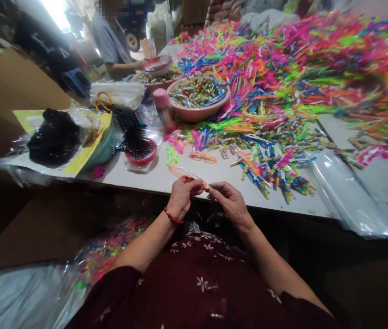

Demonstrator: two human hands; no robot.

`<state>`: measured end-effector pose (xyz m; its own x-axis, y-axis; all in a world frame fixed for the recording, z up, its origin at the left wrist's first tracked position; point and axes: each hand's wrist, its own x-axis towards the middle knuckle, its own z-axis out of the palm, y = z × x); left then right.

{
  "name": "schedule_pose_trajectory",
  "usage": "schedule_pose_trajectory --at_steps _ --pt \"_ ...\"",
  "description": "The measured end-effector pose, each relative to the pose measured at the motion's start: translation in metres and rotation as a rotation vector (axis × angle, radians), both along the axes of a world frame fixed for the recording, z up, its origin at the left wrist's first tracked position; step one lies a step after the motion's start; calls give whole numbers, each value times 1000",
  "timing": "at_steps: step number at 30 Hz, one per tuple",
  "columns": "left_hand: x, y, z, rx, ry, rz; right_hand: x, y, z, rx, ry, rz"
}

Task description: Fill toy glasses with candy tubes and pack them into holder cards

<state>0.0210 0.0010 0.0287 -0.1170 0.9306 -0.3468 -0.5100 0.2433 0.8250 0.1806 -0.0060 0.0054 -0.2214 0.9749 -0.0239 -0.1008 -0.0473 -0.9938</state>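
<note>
Close to the table's front edge, my left hand [182, 194] is closed on a thin orange plastic piece [180, 172] that sticks out to the upper left. My right hand [230, 201] pinches a small patterned tube at the orange piece's near end; the fingertips hide most of this tube. Just beyond my hands, another orange piece [203, 157], shaped like small glasses, lies flat beside a green spotted piece [172, 156]. To the right is a loose pile of patterned tubes with coloured plastic parts [276, 171].
A large heap of bright plastic pieces [283, 68] covers the table's far right. Behind my hands stand a pink basin of tubes [199, 113], a pink-capped bottle [162, 107] and a red basket [141, 153]. Clear plastic bags [354, 196] overhang the front edge. A person [113, 45] sits across.
</note>
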Motion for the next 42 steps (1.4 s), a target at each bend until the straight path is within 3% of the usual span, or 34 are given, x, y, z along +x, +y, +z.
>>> schedule_pose_trajectory --at_steps 13,21,27,34,38,42 --pt "3 1 -11 -33 3 -41 8 3 -2 -56 15 98" --pt "5 2 -13 -65 29 -39 5 5 -8 -46 -12 52" --pt "8 4 -13 -85 8 -38 8 3 -11 131 -234 18" --pt "10 6 -16 53 32 -42 9 5 -7 184 -358 -17" --pt "8 6 -19 194 122 -71 11 7 -3 134 -300 24" --pt "7 9 -24 205 160 -87 9 8 -3 120 -313 29"
